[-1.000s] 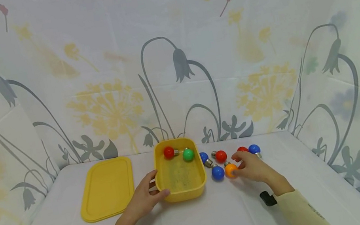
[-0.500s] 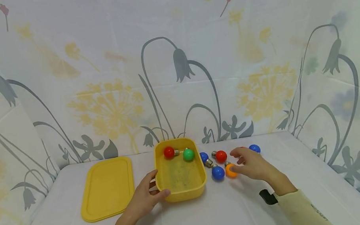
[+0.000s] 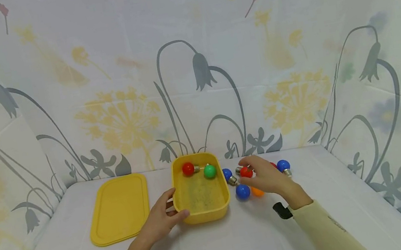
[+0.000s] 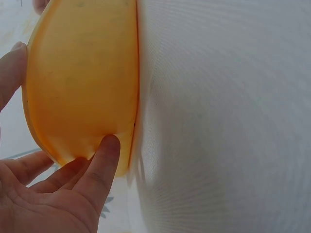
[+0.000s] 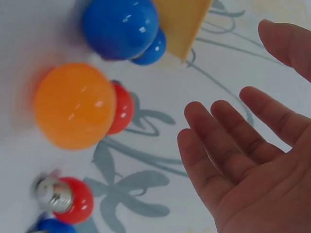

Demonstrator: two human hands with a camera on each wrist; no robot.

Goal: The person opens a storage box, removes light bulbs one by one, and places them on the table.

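My left hand (image 3: 162, 219) holds the near left corner of a yellow plastic container (image 3: 204, 217) from outside, thumb and fingers against its walls. Inside it lie a red bulb (image 3: 187, 169) and a green bulb (image 3: 210, 171). My right hand (image 3: 266, 176) hovers over the loose bulbs with nothing in it, thumb and fingers apart. Below or beside it are a red bulb (image 3: 246, 172), a blue bulb (image 3: 243, 192) and an orange bulb (image 5: 75, 106), partly hidden by the hand in the head view. In the right wrist view the fingers stand apart from every bulb.
A yellow lid (image 3: 120, 208) lies flat to the left of the container. Another blue bulb (image 3: 227, 174) lies close to the container's right wall. Further right are a second loose red bulb (image 5: 77, 200), mostly hidden in the head view, and a blue bulb (image 3: 283, 166).
My right hand has moved left, from beside the orange bulb to above the red and blue bulbs, with nothing in it. The left hand and container have stayed in place.
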